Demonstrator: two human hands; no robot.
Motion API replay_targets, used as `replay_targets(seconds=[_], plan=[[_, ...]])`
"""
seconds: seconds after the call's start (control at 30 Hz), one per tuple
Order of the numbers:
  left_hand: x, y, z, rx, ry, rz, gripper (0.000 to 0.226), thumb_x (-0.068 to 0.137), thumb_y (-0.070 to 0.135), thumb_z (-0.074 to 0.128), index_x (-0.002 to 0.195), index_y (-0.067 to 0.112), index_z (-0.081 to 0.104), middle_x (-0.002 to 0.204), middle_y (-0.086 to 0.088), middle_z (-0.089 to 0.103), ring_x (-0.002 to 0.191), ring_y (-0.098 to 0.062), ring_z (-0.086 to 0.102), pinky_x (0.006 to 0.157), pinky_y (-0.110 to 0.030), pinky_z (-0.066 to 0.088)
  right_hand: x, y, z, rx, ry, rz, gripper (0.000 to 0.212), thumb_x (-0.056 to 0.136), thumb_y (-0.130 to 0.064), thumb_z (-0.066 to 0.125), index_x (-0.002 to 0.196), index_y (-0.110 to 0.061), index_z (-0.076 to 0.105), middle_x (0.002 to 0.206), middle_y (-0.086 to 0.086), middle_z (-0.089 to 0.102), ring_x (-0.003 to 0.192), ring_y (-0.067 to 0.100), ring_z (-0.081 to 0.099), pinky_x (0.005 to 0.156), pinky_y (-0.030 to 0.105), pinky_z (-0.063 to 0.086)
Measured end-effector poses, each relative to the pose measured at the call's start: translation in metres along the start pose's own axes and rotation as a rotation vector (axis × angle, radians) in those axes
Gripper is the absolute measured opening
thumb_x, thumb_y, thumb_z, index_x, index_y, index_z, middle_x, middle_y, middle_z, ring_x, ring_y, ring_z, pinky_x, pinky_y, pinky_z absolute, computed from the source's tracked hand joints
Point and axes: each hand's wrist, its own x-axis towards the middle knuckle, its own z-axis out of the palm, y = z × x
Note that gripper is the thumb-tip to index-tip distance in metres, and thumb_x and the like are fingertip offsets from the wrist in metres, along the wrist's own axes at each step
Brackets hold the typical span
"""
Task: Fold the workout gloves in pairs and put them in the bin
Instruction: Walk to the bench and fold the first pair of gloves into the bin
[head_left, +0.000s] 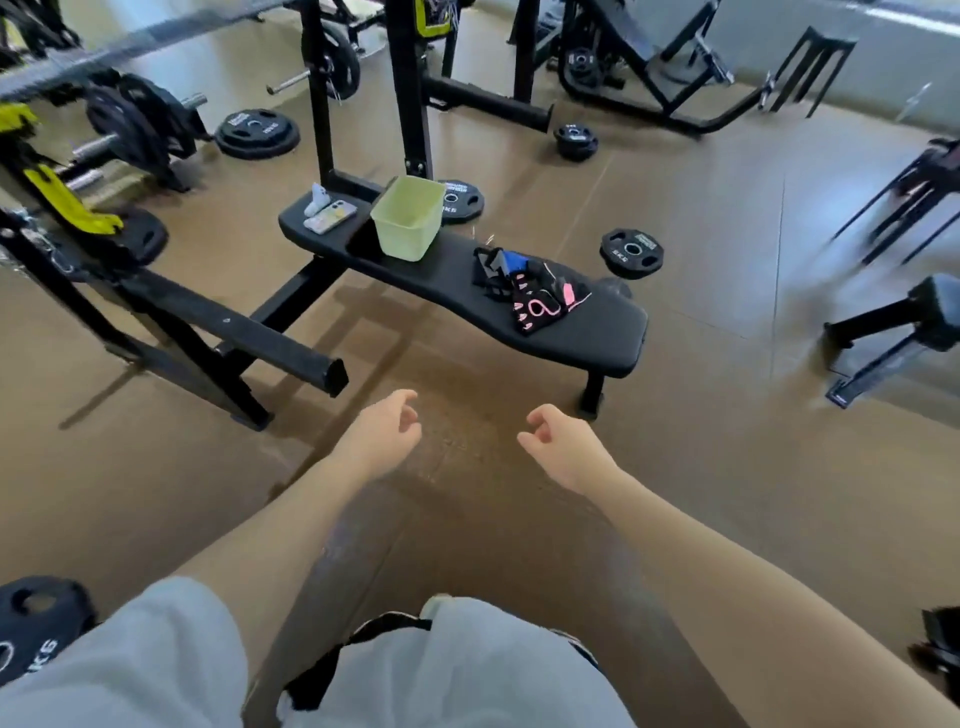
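Several workout gloves lie in a loose heap on the near end of a black weight bench (597, 338): a black-and-pink pair (540, 306) in front, black gloves with blue and grey patches (501, 267) behind. A pale green bin (408, 218) stands upright on the bench's middle, to the left of the heap, and I see nothing inside it. My left hand (384, 436) and my right hand (566, 447) hover over the floor in front of the bench, well short of the gloves. Both hold nothing, fingers loosely curled.
A phone (330, 216) and a small white object (315, 200) rest on the bench's far end. Black rack frames (223, 332) stretch left of the bench. Weight plates (631, 252) lie on the brown floor around it. Other gym machines stand behind and right.
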Motion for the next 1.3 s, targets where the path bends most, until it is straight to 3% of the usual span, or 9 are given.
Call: replay_targets(seconds=[0.07,0.3,0.43,0.67,0.87,1.0,1.17,1.3], plan=[[0.039,0.022,-0.005,0.014,-0.031,0.032,0.05,0.092,0.025,0.047,0.139,0.019,0.031,0.125,0.0,0.056,0.095,-0.016,0.054,0.073,-0.026,0.044,0.03,0.004,-0.024,0.01,0.024,0.032,0.039,0.094,-0.034,0.047,0.128,-0.016,0.043,0.121,0.005,0.059,0.101,0.023,0.059,0.087,0.031,0.049],[0.172,0.084,-0.005,0.03,-0.097,0.145,0.048,0.092,0.022,0.048,0.137,0.015,0.035,0.12,-0.003,0.056,0.098,-0.013,0.051,0.089,-0.026,0.043,0.161,0.031,-0.098,-0.029,0.068,0.089,0.038,0.094,-0.032,0.048,0.125,-0.011,0.046,0.118,0.009,0.061,0.103,0.026,0.058,0.085,0.031,0.045],[0.26,0.109,-0.004,0.005,-0.097,0.087,0.054,0.091,0.023,0.049,0.14,0.017,0.029,0.114,0.002,0.054,0.099,-0.015,0.054,0.091,-0.028,0.046,0.256,0.043,-0.137,-0.05,0.026,0.09,0.038,0.093,-0.033,0.049,0.125,-0.013,0.046,0.118,0.007,0.061,0.103,0.025,0.058,0.088,0.033,0.046],[0.371,0.132,-0.019,-0.012,-0.083,-0.082,0.05,0.092,0.027,0.048,0.139,0.021,0.032,0.123,0.001,0.056,0.099,-0.012,0.053,0.087,-0.025,0.046,0.404,0.031,-0.206,-0.04,-0.142,0.049,0.033,0.093,-0.033,0.049,0.118,-0.011,0.052,0.121,0.009,0.06,0.105,0.024,0.055,0.084,0.028,0.039],[0.429,0.115,-0.045,-0.076,-0.051,-0.254,0.05,0.092,0.024,0.047,0.139,0.02,0.03,0.127,0.0,0.054,0.099,-0.014,0.052,0.087,-0.033,0.047,0.492,0.008,-0.208,-0.063,-0.271,0.051,0.03,0.092,-0.029,0.048,0.115,-0.01,0.053,0.113,0.008,0.064,0.099,0.025,0.058,0.088,0.034,0.045],[0.485,0.107,-0.063,-0.054,-0.103,-0.268,0.05,0.093,0.022,0.045,0.139,0.018,0.03,0.127,-0.003,0.054,0.104,-0.016,0.052,0.092,-0.032,0.043,0.536,-0.004,-0.2,-0.062,-0.349,0.063,0.03,0.093,-0.03,0.047,0.116,-0.011,0.053,0.106,0.005,0.062,0.086,0.021,0.055,0.078,0.03,0.044],[0.578,0.105,-0.074,0.003,-0.247,-0.214,0.048,0.092,0.02,0.045,0.138,0.014,0.032,0.123,-0.005,0.057,0.102,-0.019,0.053,0.092,-0.034,0.043,0.579,-0.001,-0.199,-0.019,-0.342,0.194,0.033,0.094,-0.028,0.046,0.122,-0.01,0.051,0.122,0.009,0.059,0.108,0.025,0.054,0.086,0.027,0.039],[0.644,0.112,-0.068,0.125,-0.371,-0.138,0.045,0.092,0.018,0.043,0.136,0.013,0.035,0.117,-0.007,0.062,0.104,-0.024,0.057,0.091,-0.038,0.048,0.606,0.018,-0.197,0.011,-0.333,0.33,0.027,0.093,-0.026,0.048,0.114,-0.009,0.054,0.121,0.011,0.061,0.104,0.027,0.057,0.084,0.031,0.043]])
